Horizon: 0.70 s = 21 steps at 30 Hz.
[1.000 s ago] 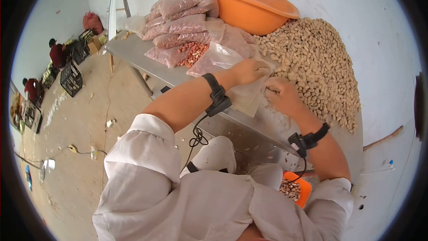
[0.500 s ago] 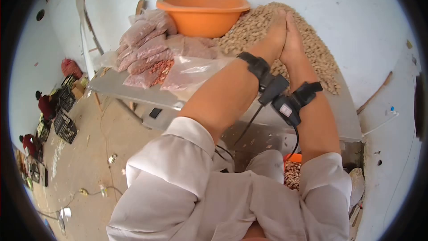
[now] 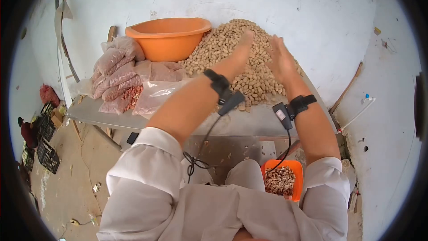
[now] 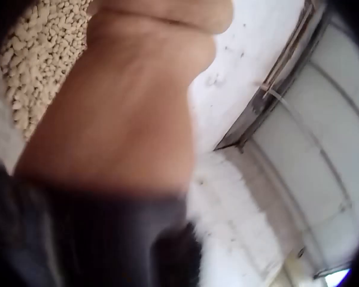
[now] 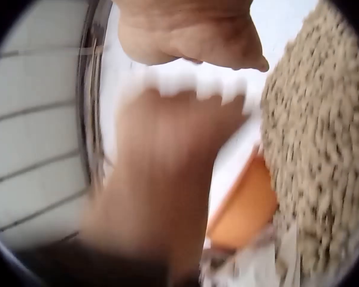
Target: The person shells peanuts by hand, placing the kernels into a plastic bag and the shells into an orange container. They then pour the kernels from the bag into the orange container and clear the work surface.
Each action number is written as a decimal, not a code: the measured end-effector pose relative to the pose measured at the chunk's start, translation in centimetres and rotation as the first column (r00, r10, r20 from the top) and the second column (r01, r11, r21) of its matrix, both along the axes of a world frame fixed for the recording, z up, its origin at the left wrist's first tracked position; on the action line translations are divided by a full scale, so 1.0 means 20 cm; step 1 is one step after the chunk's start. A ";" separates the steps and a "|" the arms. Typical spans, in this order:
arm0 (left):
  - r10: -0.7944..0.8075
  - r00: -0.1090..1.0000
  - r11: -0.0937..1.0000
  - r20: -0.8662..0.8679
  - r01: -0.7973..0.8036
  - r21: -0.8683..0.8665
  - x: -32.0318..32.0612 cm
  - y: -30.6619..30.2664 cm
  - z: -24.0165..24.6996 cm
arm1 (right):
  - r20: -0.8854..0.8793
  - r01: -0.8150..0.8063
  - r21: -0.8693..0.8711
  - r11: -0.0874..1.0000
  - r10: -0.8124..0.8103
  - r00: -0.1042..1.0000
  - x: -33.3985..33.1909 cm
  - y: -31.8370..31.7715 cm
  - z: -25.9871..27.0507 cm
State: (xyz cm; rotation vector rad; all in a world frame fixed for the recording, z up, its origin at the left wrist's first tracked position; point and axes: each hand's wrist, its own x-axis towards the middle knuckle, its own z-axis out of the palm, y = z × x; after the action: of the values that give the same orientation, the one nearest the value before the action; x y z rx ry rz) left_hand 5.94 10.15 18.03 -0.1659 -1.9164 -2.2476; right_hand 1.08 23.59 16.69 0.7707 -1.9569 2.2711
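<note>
Over a heap of unshelled peanuts (image 3: 256,90) on the metal table, both bare hands are held up, a short gap between them. My left hand (image 3: 240,53) is seen edge-on with straight fingers and holds nothing; it blurs in the right wrist view. Facing it, my right hand (image 3: 281,60) has its fingers extended and spread a little, with nothing in them. A clear plastic bag (image 3: 154,93) lies flat on the table, left of the heap and under my left forearm. Beside that, red shelled peanuts (image 3: 130,97) show in a bag at the foot of a stack.
Filled bags of shelled peanuts (image 3: 117,78) are piled at the table's left. Behind them an orange tub (image 3: 171,40) stands by the wall. Below the table's front edge is an orange bin (image 3: 298,178) of brown pieces. A person and black crates (image 3: 47,156) are far left.
My hands have left the clear bag, come together over the peanut heap, and then moved apart. The head view has turned to the right.
</note>
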 end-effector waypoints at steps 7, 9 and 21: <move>-0.067 0.809 -0.142 -0.583 -0.586 -0.797 -0.11 -0.30 -0.02 | -0.833 0.600 -0.118 0.791 -0.408 0.374 0.20 0.09 0.34; -0.235 0.714 -0.289 -0.660 -0.699 -0.654 -0.06 -0.24 -0.01 | -0.928 0.448 -0.245 0.860 -0.341 0.147 0.40 0.00 0.43; -0.493 0.312 0.143 -0.812 -0.892 -0.429 0.14 -0.10 0.06 | -0.595 0.603 0.797 0.037 0.223 0.772 -0.04 0.11 -0.10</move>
State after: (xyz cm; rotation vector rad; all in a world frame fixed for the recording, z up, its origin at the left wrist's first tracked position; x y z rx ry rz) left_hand 8.68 8.15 19.25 -0.9118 -1.8379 0.1503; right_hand 0.38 25.76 14.76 0.8917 -2.7054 -0.0845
